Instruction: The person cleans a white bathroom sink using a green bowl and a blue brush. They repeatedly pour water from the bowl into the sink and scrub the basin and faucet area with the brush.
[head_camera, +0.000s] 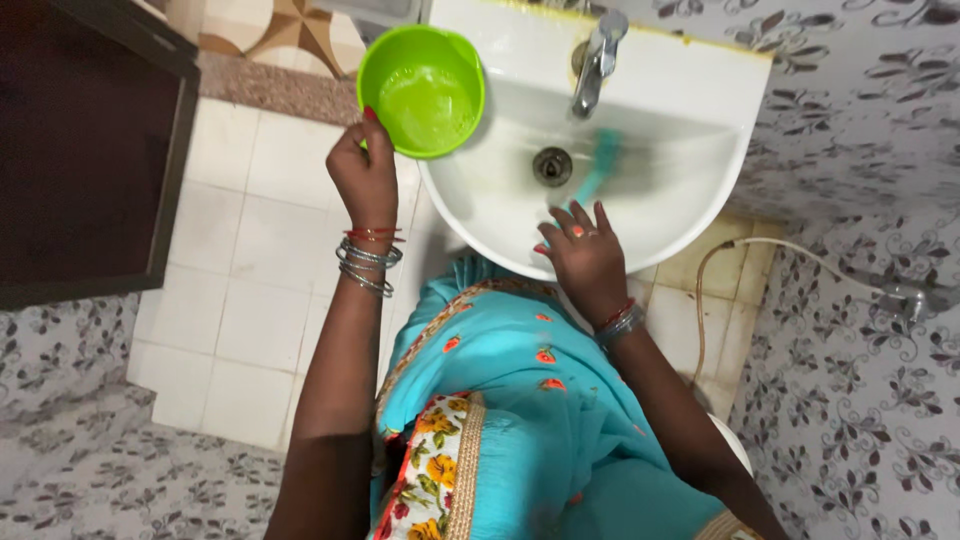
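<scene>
My left hand grips the handle of a bright green plastic mug, held level beside the left rim of a white wash basin. The mug holds a little water. My right hand is over the basin's front rim and holds a teal brush, blurred with motion, against the inside of the bowl near the round drain. Both wrists carry bangles.
A chrome tap stands at the back of the basin. A white hose runs along the patterned tile wall to a spray fitting at right. A dark door is at left, pale floor tiles below.
</scene>
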